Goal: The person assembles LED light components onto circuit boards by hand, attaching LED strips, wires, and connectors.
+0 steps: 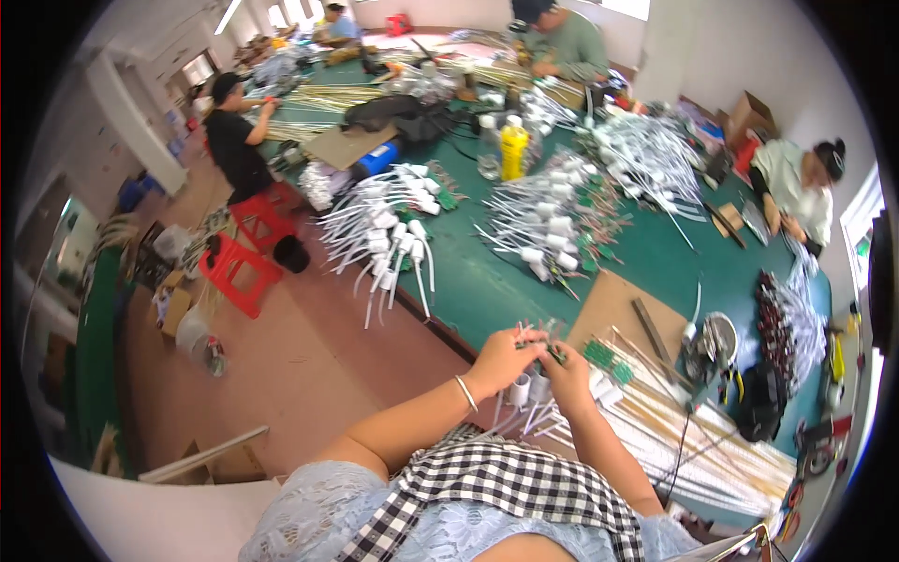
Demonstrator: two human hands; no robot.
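My left hand (504, 362) and my right hand (568, 377) meet over the table's near edge, fingers pinched together. Between them is a small green circuit board (556, 355) with thin pinkish wires standing up from it; the fingers cover much of it. Just below the hands hang white plastic cylinders (521, 390) with white cables trailing from them. Beside my right hand lie several green circuit boards (599, 354) at the edge of a brown board (613, 304).
Bundles of white cables with cylinders (389, 229) cover parts of the green table (449, 286). A metal bar (652, 330), black-and-yellow pliers (731, 379) and long pale strips (693, 440) lie to the right. Several people work around the table; red stools (239, 272) stand left.
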